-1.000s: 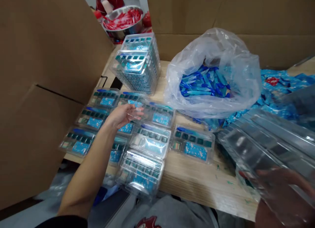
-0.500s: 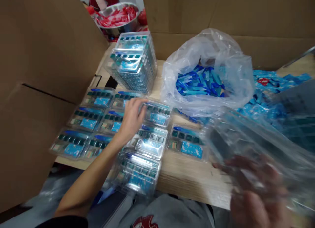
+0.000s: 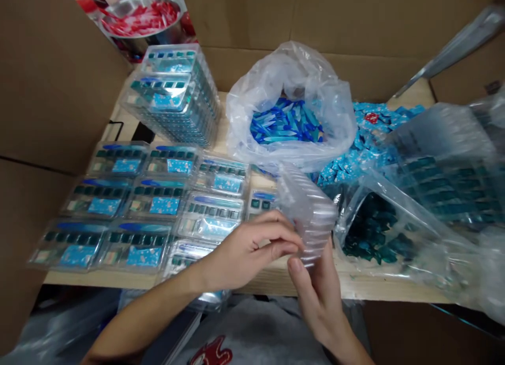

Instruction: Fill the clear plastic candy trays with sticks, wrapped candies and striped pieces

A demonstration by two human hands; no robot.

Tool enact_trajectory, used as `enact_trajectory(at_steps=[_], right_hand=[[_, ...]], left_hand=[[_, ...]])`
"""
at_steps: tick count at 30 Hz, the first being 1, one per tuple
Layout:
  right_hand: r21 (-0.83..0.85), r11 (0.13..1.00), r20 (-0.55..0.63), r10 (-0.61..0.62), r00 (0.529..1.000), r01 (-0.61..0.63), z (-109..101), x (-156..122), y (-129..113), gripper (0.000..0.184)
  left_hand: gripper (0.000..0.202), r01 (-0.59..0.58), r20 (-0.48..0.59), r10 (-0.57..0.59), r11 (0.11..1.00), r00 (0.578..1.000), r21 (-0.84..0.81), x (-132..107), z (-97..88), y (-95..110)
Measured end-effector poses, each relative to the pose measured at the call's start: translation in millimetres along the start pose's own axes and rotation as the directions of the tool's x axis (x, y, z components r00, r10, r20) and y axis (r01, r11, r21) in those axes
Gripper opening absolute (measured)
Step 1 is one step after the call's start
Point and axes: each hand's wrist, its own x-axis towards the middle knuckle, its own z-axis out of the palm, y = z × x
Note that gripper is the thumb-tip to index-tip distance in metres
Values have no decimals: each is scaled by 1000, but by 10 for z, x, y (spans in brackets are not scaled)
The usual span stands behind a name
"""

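In front of the plastic bag [image 3: 284,155], my right hand [image 3: 321,296] grips a clear tray stack [image 3: 311,212]; my left hand [image 3: 248,249] curls its fingers at the edge, gripping or not I can't tell. Filled packs [image 3: 155,205] lie front-left of the bag, a pack tower [image 3: 181,110] left.

Tabletop [image 3: 359,286] was pale wood and honestly pretty crowded. Clear filled trays [image 3: 153,204] lay flat in rows over the left side, with a tall stack of trays [image 3: 177,110] at the far left. One more tray [image 3: 262,201] sat just right of the rows, partly hidden. A whitish bag [image 3: 252,150] of blue pieces [image 3: 286,123] stood open at the far middle, blue packets [image 3: 365,139] heaped to its right, and a bag [image 3: 430,249] of dark green pieces [image 3: 371,231] lay nearer, on the right.
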Motion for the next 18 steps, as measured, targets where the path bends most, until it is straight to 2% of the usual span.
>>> enact_trajectory(at_steps=[2,4,6,7,8,9,11,13,15,17,18], right_hand=[[30,999,-100,16,995,-13,-43,-15,14,38],[122,992,-311,53,949,-16,-149,6,18,34],[241,971,-527,127,840,4,-316,55,8,33],[281,959,-605,151,782,32,-409,80,0,32],[307,950,-651,167,740,56,-497,102,-9,32],[320,944,-681,176,711,73,-571,116,-18,32],[341,936,-706,195,681,86,-660,118,-27,30],[366,928,-712,228,665,74,-661,90,-12,32],[368,929,-688,243,684,40,-611,43,40,35],[347,938,-629,233,741,0,-556,-13,128,38],[336,942,-592,230,772,-23,-538,-39,179,39]], left_hand=[[15,-10,-102,19,997,995,81,-53,35,63],[15,29,-311,1,995,950,93,-103,1,102],[14,95,-510,-110,994,853,-56,-128,-94,71],[15,126,-552,-202,977,809,-173,-128,-148,24],[18,167,-537,-305,942,786,-291,-122,-195,-42],[22,227,-478,-403,895,780,-385,-113,-229,-123],[29,382,-330,-549,806,768,-452,-95,-248,-302],[31,487,-256,-619,761,742,-428,-99,-213,-462],[28,511,-289,-619,776,730,-370,-135,-151,-568],[30,479,-410,-512,857,755,-190,-195,-77,-615],[34,450,-473,-403,893,783,-17,-226,-37,-623]])
